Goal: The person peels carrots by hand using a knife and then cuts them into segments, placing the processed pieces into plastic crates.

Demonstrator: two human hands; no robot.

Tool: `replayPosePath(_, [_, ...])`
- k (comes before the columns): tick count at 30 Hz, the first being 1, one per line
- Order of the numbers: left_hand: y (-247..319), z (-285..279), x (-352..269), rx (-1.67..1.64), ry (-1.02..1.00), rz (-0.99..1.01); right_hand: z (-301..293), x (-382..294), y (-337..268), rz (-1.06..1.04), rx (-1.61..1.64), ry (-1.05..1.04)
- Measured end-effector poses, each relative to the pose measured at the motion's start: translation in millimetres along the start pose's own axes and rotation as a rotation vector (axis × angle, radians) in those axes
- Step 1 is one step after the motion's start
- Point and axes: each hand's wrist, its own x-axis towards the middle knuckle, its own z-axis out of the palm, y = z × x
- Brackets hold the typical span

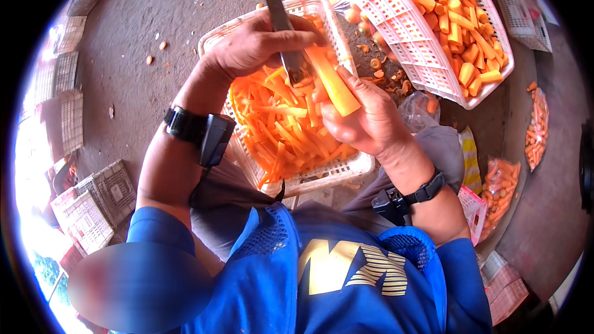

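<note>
My left hand [255, 41] is closed around a long, flat metal blade [277, 7], which points down over the near basket. In my right hand [364, 116] is a peeled carrot [335, 83], its thick end towards me and its upper part close by the blade and my left fingers. Below both hands lies a heap of carrot slices and strips [297, 134] in a white plastic basket [343, 169] by my knees. How the blade's hidden end is shaped cannot be told.
A tilted pink-white basket [394, 23] of peeled carrots [457, 18] stands at the upper right. Carrot scraps [376, 64] lie beside it. Bagged carrots [537, 127] are at the right, and stacked crates [88, 218] stand at the left.
</note>
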Motion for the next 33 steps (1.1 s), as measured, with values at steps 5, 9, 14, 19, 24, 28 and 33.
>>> replayPosePath(5, [-6,3,1,-0.060,0.025,-0.055,3,3,3,0.017,-0.162,0.102])
replayPosePath(9, [10,17,-3,0.120,0.269,0.042,-2,6,2,-0.035,-0.054,0.130])
replayPosePath(14, [13,24,-13,-0.031,0.301,0.316,3,12,5,-0.058,-0.032,0.256])
replayPosePath(19, [15,46,-14,0.037,0.065,0.220,11,15,4,-0.047,-0.028,0.135])
replayPosePath(24, [7,23,-13,-0.009,0.146,0.215,4,11,8,0.007,0.026,0.076])
replayPosePath(28, [-6,-13,-5,-0.048,0.244,0.235,11,7,9,0.077,0.066,0.030])
replayPosePath(33, [-14,-33,2,-0.004,0.455,0.188,1,2,5,0.073,0.045,-0.079])
